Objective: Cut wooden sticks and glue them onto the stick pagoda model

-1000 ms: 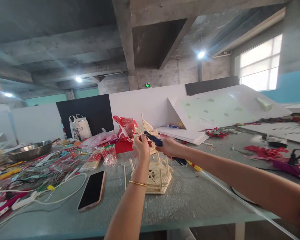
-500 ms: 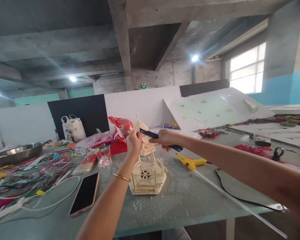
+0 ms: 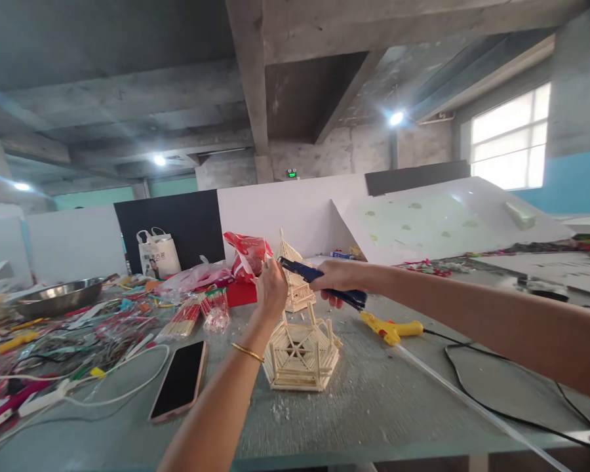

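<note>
My left hand (image 3: 272,287) is raised above the table with its fingers pinched on what looks like a thin wooden stick, mostly hidden by the fingers. My right hand (image 3: 338,278) grips dark blue pliers (image 3: 302,270), their jaws touching or very close to the left fingertips. Below the hands sits a six-sided base of pale wooden sticks (image 3: 302,357) with short upright posts. Behind it, partly covered by the hands and pliers, stands a stick model with a pointed roof (image 3: 290,249). A yellow glue gun (image 3: 391,330) with a long clear glue stick lies to the right.
A phone (image 3: 179,381) lies left of the base, near a white cable. Bundled sticks (image 3: 183,319), a red bag (image 3: 246,255), a metal bowl (image 3: 59,298) and cluttered plastic packets fill the left side. A black cord (image 3: 472,387) runs across the right.
The view has shifted slightly left, so everything sits further right in it. Both hands keep their hold, and the pliers stay at the left fingertips.
</note>
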Motion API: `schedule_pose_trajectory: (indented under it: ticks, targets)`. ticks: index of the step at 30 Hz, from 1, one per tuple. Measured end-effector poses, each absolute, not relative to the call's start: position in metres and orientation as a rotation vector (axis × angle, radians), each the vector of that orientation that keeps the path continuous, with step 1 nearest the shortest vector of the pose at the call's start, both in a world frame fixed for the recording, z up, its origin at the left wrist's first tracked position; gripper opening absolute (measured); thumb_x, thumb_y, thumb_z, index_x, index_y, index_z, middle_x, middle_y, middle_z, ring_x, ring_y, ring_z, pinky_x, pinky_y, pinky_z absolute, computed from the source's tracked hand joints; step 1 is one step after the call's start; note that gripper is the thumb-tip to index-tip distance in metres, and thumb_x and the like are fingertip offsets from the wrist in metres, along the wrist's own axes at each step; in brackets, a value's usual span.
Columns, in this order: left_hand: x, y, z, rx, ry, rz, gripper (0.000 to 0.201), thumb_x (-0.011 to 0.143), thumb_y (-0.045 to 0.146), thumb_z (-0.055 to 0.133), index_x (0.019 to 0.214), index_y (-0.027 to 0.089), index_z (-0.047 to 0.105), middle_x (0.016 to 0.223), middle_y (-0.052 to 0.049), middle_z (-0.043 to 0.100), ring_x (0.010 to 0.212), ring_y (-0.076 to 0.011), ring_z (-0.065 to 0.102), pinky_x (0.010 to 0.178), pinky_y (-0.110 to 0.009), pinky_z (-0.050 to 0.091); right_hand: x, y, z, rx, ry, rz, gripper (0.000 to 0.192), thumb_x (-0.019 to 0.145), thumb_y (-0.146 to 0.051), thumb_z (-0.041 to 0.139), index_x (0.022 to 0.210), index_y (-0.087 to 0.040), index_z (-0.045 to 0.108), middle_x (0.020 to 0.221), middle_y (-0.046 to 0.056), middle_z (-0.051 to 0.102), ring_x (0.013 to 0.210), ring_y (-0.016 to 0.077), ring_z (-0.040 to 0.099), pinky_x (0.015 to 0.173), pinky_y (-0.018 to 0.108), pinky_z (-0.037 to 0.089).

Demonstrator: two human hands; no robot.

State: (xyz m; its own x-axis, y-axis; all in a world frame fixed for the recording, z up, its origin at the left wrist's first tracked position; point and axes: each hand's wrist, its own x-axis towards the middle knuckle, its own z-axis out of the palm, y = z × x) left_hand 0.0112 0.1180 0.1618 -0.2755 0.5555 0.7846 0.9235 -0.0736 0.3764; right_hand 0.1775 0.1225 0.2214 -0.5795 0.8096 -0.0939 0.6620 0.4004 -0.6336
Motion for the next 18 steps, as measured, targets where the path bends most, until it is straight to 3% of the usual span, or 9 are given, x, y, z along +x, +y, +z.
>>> schedule_pose_trajectory:
  ticks: [12,18]
  targets:
    - [-0.040,0.117,0.157,-1.512,-2.022,-1.116,0.027,0.087,0.032,0.047,0.106,0.014,0.054,0.098,-0.005,0.061,0.085,-0.0162,0.060,0.075,-0.037,0.050,0.111,0.145,0.212,-1.329,-2.580,0.323,0.056,0.076,-0.065,0.041,0.069,-0.011,0.054,0.047,0.002,0.052,0.033,0.0109,0.048,0.034,0.022,0.040]
    - [-0.098,0.114,0.141,-1.465,-2.222,-0.976,0.025,0.086,0.034,0.049,0.099,0.014,0.058,0.094,-0.004,0.063,0.084,-0.0160,0.061,0.076,-0.038,0.050,0.066,0.187,0.198,-1.251,-2.836,0.102,0.048,0.071,-0.059,0.056,0.069,-0.011,0.059,0.049,0.002,0.054,0.041,0.0122,0.053,0.040,0.023,0.043]
